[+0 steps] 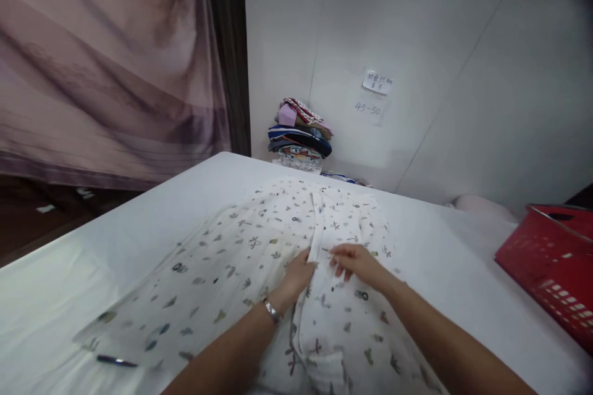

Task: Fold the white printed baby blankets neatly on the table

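A white button-front shirt with small leaf and plant prints lies spread on the white table, its front placket running lengthwise up the middle. My left hand, with a metal bracelet at the wrist, has its thumb and fingers closed on the placket edge. Just to the right, my right hand hovers at or lightly touches the right front panel. Its fingers are bent and slightly apart, and I see nothing held in them. A dark pen lies near the lower left of the shirt.
A red plastic basket stands at the table's right edge. Folded clothes are stacked beyond the far edge, by the wall. A handwritten paper is taped to the wall, and a pink curtain hangs at left.
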The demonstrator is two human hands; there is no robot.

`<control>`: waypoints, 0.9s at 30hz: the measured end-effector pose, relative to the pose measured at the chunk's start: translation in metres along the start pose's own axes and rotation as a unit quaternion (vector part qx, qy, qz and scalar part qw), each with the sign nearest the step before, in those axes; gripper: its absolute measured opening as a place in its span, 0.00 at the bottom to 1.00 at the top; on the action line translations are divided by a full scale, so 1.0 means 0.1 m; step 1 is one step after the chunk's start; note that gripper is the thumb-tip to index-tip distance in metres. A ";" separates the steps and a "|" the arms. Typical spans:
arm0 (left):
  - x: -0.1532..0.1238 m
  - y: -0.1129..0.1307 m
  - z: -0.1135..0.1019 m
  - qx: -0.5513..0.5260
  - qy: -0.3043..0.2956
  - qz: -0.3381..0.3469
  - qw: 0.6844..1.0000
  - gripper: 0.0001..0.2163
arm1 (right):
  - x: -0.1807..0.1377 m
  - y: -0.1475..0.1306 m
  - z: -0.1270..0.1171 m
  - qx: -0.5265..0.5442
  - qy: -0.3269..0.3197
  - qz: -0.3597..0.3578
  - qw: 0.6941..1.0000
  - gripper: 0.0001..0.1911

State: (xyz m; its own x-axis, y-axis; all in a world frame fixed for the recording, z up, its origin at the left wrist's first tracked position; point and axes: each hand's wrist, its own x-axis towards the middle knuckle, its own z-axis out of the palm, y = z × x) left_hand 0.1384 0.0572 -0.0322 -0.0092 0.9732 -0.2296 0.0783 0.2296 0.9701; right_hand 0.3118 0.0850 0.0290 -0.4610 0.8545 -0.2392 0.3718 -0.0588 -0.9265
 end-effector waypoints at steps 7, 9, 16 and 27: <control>-0.10 0.09 -0.03 0.055 0.017 0.030 0.998 0.18 | 1.26 -0.19 -0.43 -0.185 0.200 0.035 0.962 0.14; -0.10 0.09 -0.03 0.062 0.014 0.038 0.997 0.19 | 1.57 -0.19 -0.40 -0.233 0.234 0.033 0.943 0.17; -0.08 0.03 0.00 0.069 0.000 0.041 0.997 0.17 | 2.07 0.00 -0.29 -0.293 0.284 0.013 0.913 0.10; 0.39 0.69 -0.38 0.211 0.068 0.092 0.971 0.25 | 1.29 0.07 -0.47 -0.142 0.335 -0.139 0.921 0.17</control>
State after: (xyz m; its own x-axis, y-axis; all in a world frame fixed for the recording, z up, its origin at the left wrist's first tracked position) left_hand 0.1061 0.1110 0.0290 -0.0848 0.9963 -0.0160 0.4927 0.0559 0.8684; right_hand 0.2926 0.2187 0.0055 -0.0049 0.9483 0.3174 0.5545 0.2667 -0.7883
